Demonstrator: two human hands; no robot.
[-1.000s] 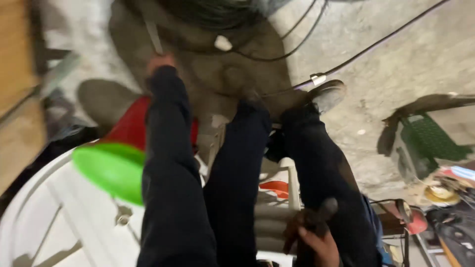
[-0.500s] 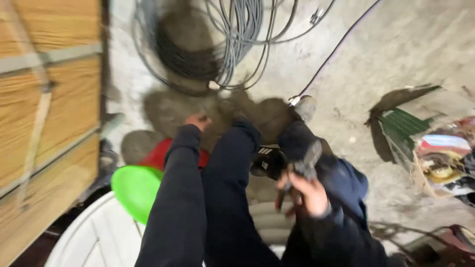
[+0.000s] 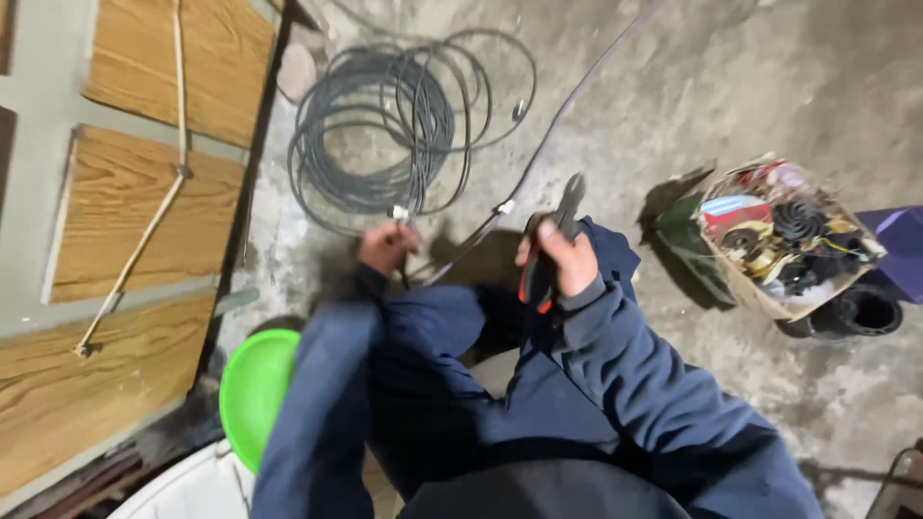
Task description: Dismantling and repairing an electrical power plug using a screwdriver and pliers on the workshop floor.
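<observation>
Gripped in the right hand [image 3: 565, 261], a pair of pliers [image 3: 550, 248] points up and away from the body, its dark nose above the fingers and the red-and-black handles closed inside the fist. Left hand [image 3: 386, 246] is pinched shut on the end of a thin cable [image 3: 400, 215], whose pale tip shows just above the knuckles; motion blur hides the exact finger hold. Both hands hang over the concrete floor [image 3: 692, 86], a little apart, in front of the person's dark blue sleeves and legs.

Going by size: a wooden door [image 3: 115, 317] with grey framing lies along the left edge of the floor, a pale cord [image 3: 144, 240] running down across its panels. A big coil of grey cable [image 3: 385, 125] lies on the floor beyond the hands, near the top of the view, its lower loops just beside the left hand. A long dark wire [image 3: 567, 106] runs from the top right of the floor down toward the hands. At the right edge sits a cardboard box [image 3: 784, 245] full of mixed parts, a black ring-shaped thing [image 3: 865, 312] touching its lower side. At the bottom left, a green bowl [image 3: 252, 389] rests by a white plastic chair [image 3: 187, 490].
</observation>
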